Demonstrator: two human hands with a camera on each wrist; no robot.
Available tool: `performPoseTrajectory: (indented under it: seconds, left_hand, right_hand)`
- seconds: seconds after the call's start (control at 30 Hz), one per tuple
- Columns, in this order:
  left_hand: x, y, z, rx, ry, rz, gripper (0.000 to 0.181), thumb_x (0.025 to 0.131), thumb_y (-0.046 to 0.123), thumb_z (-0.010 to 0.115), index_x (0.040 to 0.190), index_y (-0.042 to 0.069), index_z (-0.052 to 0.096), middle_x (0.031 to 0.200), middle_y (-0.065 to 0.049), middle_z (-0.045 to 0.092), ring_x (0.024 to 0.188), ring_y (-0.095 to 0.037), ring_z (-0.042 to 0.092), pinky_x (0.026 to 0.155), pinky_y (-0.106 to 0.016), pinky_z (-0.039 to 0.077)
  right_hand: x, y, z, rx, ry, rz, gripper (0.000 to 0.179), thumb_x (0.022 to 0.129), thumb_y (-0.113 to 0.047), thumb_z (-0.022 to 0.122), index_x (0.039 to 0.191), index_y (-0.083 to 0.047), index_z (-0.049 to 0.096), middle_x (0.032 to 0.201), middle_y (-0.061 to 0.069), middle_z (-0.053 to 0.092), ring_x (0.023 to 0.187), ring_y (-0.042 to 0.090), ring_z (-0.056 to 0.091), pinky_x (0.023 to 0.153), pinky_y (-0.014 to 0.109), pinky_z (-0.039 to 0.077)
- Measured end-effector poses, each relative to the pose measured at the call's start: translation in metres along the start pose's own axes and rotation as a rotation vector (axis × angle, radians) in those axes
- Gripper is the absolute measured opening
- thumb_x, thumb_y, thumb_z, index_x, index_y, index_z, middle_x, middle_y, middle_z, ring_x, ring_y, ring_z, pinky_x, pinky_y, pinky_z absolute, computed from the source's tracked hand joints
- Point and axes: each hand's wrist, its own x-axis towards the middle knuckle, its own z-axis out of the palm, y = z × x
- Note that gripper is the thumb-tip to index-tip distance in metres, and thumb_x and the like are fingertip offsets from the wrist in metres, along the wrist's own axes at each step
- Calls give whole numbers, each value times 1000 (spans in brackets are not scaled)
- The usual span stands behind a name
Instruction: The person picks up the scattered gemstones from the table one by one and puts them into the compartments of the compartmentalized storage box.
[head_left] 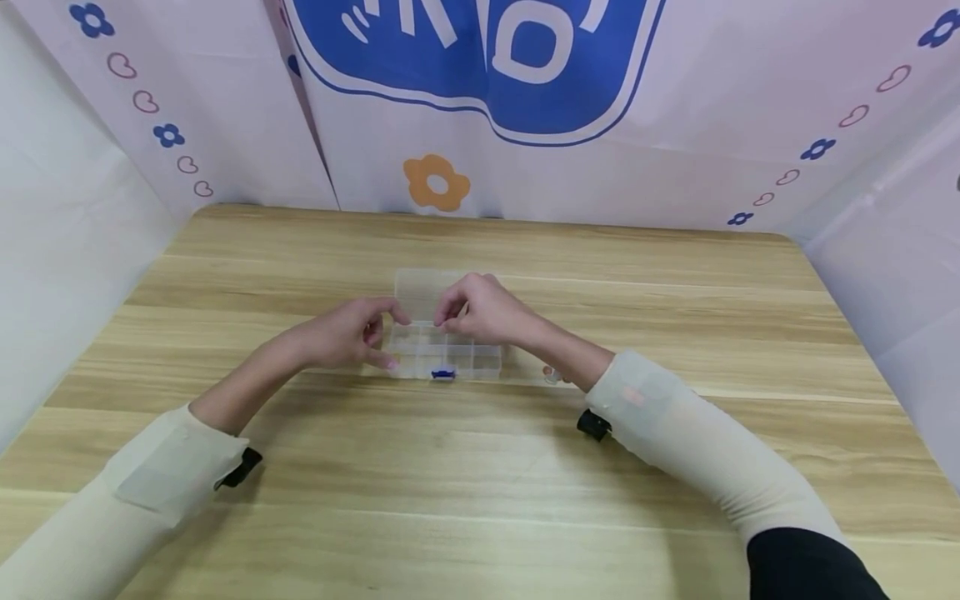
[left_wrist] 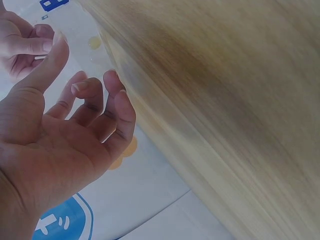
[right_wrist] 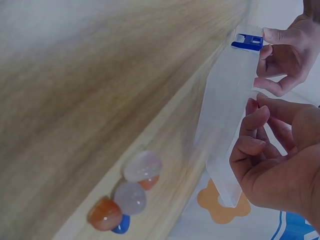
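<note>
A clear plastic compartment box (head_left: 486, 363) with a blue latch (head_left: 443, 374) lies on the table, its lid (head_left: 415, 287) folded open at the back. My left hand (head_left: 341, 333) holds the box's left end, thumb at the front corner and index finger at the back edge. Above the rear compartments is my right hand (head_left: 487, 310), thumb and fingertips pinched together. In the right wrist view a small reddish thing (right_wrist: 257, 103) shows between those fingertips, mostly hidden. The left wrist view shows the left hand's (left_wrist: 65, 135) palm, with the other fingers bent.
Several polished stones lie on the table to the right of the box, partly behind the right forearm in the head view: an orange stone (right_wrist: 105, 213), whitish stones (right_wrist: 143, 166) and a blue stone (right_wrist: 121, 224). A printed cloth backdrop (head_left: 712, 125) hangs behind the wooden table (head_left: 480, 483).
</note>
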Motion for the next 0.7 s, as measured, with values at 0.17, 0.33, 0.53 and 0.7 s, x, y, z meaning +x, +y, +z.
performPoseTrajectory:
  seconds: [0.17,0.33,0.53,0.7]
  left_hand:
    - [0,0,-1,0,6,6,50,86,3,83,126,-10,57,67,1,42,62,-12,40,60,-26,38]
    - [0,0,-1,0,11,9,50,85,3,84,125,-10,58,66,2,42,61,-12,40,60,-26,38]
    - [0,1,-1,-9,8,-3,51,85,4,84,126,-9,57,67,1,44,62,-13,42,59,-26,38]
    - [-1,2,0,-22,8,-10,51,86,5,84,126,-10,57,68,0,44,63,-14,42,59,-26,38]
  right_hand:
    - [1,0,-1,12,-5,3,6,94,-4,74,93,-5,80,90,2,77,87,16,70,73,25,55]
    - [1,0,-1,26,-10,12,7,94,-4,74,94,-5,81,90,2,77,86,15,70,76,26,56]
    - [1,1,-2,36,-7,-5,8,93,0,74,95,-4,80,91,3,77,87,17,71,79,26,57]
    - [-8,3,-9,54,13,-36,7,92,-1,74,96,-2,80,93,4,76,89,17,70,81,27,57]
